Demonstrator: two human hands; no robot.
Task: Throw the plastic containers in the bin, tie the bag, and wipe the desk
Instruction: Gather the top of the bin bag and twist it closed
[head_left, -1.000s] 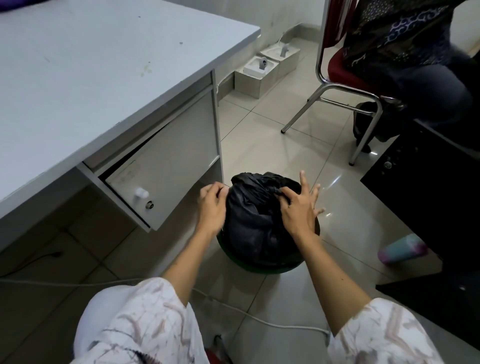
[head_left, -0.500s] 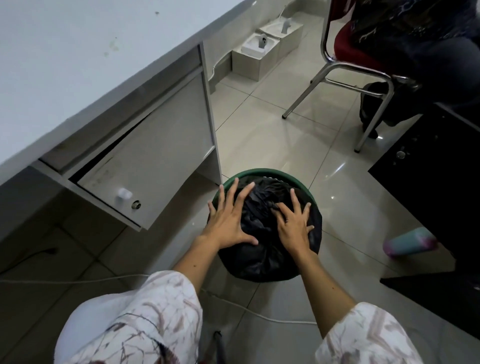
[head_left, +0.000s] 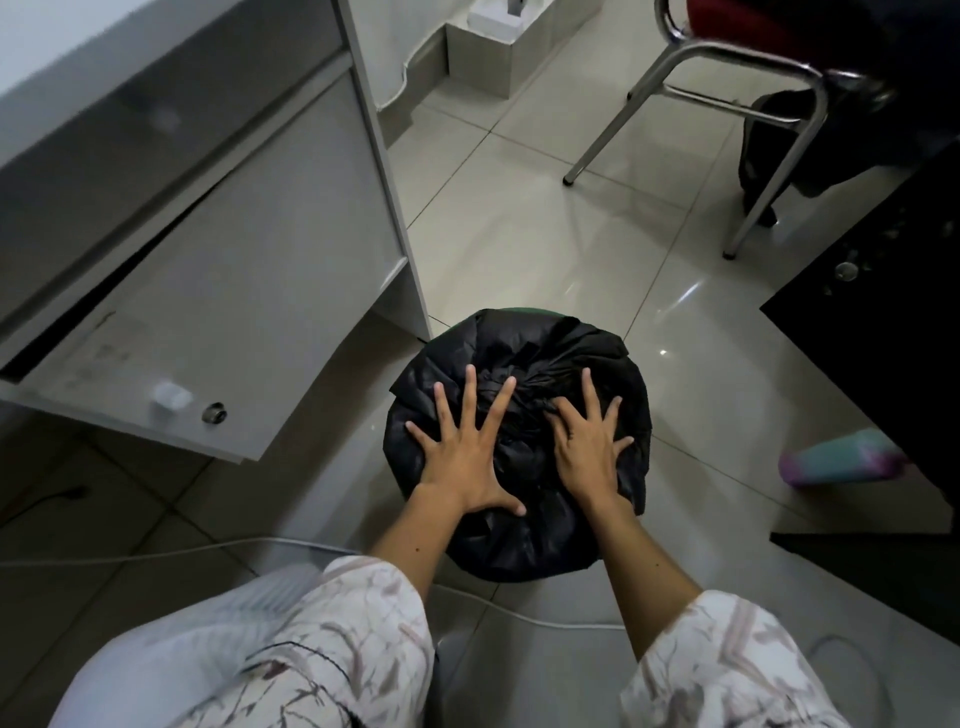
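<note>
Both hands flat on the black bag (head_left: 519, 525), fingers spread and straight: left hand (head_left: 467, 452) and right hand (head_left: 589, 447) press on top, neither grip closed on anything. Likely pushing the gathered bag down to squeeze air out and seat it in the green bin (head_left: 530, 310), only a sliver of rim visible at its far edge. Bin stands on the floor (head_left: 519, 234) just beside the worktop (head_left: 31, 47) leg corner. Bag mouth looks bunched at centre; knot not clear. Containers hidden, presumably inside. Wiping not yet done.
</note>
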